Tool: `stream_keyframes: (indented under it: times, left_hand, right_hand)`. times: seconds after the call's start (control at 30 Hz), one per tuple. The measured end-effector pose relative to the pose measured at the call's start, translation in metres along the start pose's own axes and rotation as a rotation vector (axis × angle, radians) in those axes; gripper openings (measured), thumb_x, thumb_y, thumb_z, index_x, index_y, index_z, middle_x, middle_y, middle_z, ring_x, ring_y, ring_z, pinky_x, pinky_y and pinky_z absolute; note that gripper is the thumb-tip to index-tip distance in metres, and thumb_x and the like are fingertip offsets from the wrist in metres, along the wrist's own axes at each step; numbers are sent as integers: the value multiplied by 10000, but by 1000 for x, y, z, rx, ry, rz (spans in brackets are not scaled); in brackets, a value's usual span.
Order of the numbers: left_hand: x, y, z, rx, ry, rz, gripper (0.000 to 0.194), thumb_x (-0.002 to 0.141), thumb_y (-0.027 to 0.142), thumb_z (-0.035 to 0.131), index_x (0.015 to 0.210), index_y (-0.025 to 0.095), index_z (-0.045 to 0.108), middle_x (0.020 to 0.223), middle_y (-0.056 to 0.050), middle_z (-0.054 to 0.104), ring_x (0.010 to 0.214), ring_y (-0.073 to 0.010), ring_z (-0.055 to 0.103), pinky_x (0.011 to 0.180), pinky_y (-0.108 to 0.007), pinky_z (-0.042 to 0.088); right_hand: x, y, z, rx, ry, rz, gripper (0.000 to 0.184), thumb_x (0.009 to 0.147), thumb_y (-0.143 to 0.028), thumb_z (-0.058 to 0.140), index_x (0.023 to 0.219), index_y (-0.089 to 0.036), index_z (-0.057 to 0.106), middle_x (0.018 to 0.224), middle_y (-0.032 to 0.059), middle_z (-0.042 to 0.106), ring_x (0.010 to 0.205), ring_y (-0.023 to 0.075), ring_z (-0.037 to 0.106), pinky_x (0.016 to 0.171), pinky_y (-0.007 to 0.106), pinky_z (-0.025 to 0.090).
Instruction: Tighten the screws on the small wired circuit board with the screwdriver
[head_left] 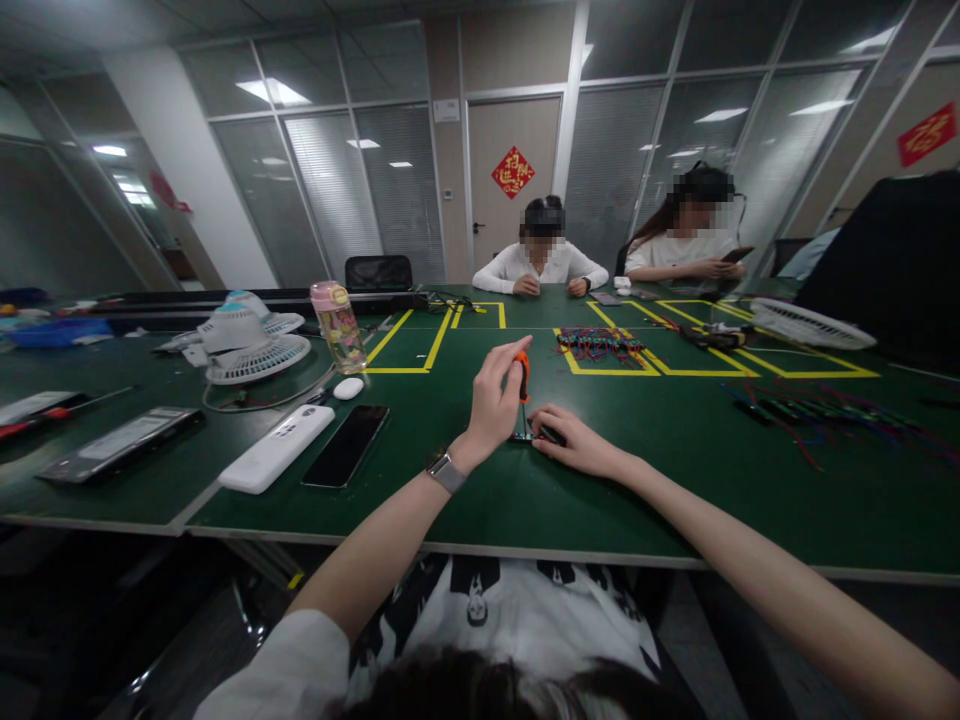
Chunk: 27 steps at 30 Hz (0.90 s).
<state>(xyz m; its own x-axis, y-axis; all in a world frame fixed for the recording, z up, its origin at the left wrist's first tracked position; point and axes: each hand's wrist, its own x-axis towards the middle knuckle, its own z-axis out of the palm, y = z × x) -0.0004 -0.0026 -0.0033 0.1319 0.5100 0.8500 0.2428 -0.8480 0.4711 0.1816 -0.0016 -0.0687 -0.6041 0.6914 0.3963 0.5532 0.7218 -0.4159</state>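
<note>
The left hand (pixel 493 398) is closed partway round the handle of an orange-handled screwdriver (pixel 525 380), its shaft pointing down at a small dark piece (pixel 520 437) on the green table (pixel 465 500). The right hand (pixel 574 442) curls low at that piece from 4 o'clock, fingertips beside the shaft; how firmly it grips cannot be told.

Out from the hands, a dark-screened phone (pixel 345 446) lies at 9 o'clock, then a white power bank (pixel 277 450) whose dark markings are too small to read. A patterned bottle (pixel 340 330) stands at 10 o'clock; wired parts (pixel 600 346) bunch at 2 o'clock.

Beyond, at 12 o'clock, a red diamond sign (pixel 513 173) on the door bears gold Chinese characters, 招 and 進 among them. Far off at 2 o'clock, a red poster (pixel 928 134) reads 福. The white wall plate (pixel 446 110) left of the door is illegible.
</note>
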Motion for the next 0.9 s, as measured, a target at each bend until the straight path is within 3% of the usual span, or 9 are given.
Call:
stream_keyframes:
  times: [0.13,0.3,0.47,0.53,0.77,0.9]
  left_hand:
    - [1,0,1,17,27,-14,291,966,239,441,1221,212,577,1068,-55,638,977,-152,597,895,-285,461]
    - [1,2,0,117,65,0,234,904,294,573,1106,209,655,909,-32,560,861,-147,545,836,-274,458]
    - [1,-1,0,23,-3,-8,343,988,241,364,1275,220,551,1141,-73,589,1064,-160,562,952,-304,440]
    - [1,-3,1,-11,-9,-19,354,991,229,351,1303,225,517,1192,-72,607,1100,-162,572,973,-312,436]
    - [2,0,0,183,133,-38,214,868,306,629,1061,221,667,906,-31,597,888,-167,562,865,-304,452]
    - [2,-1,-2,132,94,-68,289,963,285,448,1183,207,619,1046,-68,590,987,-165,562,906,-304,450]
  right_hand:
    - [0,0,0,-2,-3,2,37,882,-220,566,913,-201,557,1059,83,554,975,225,552,897,383,463]
    - [0,-1,0,0,-5,2,32,885,-219,564,906,-198,550,1045,83,556,970,225,547,893,388,463]
    - [0,0,0,2,0,-10,33,886,-220,562,913,-203,556,1047,80,558,987,225,546,906,383,456]
    - [0,0,0,2,0,-8,38,885,-223,564,917,-204,557,1045,79,558,983,224,550,902,376,457]
    - [0,1,1,6,6,1,47,882,-232,564,918,-202,563,1056,85,558,980,228,553,902,383,457]
    - [0,1,1,7,6,-6,49,882,-227,562,923,-200,565,1058,88,559,980,230,553,904,390,460]
